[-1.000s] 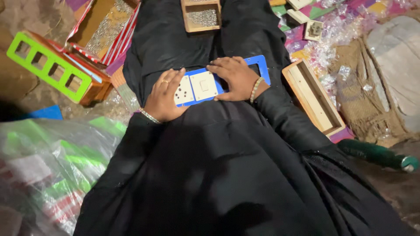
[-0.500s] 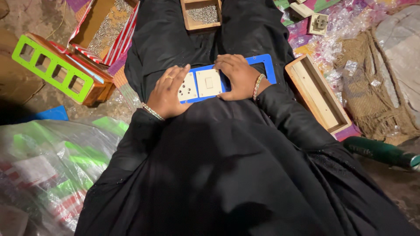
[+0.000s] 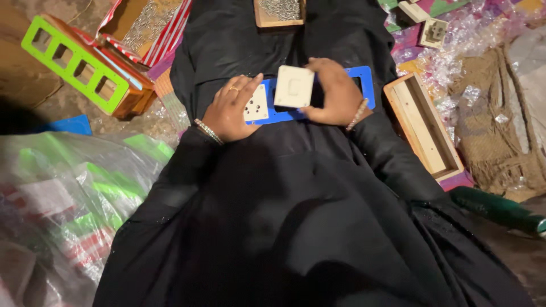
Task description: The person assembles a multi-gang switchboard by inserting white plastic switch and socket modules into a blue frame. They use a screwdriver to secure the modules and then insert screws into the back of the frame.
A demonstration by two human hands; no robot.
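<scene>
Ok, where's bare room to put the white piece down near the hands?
Bare black cloth on the lap, below the blue frame, is the widest free patch. Another strip of cloth lies between the frame and the small wooden tray above. The empty wooden box on the right has room inside. Left, around the green frame, and upper right are crowded.

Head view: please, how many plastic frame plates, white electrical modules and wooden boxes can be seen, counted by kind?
Plastic frame plates: 2, the blue frame plate on the lap and the green frame plate.
White electrical modules: 2, the socket module by the left hand and the switch module at the right hand.
Wooden boxes: 2, the long wooden box and the small wooden box.
Total: 6.
</scene>
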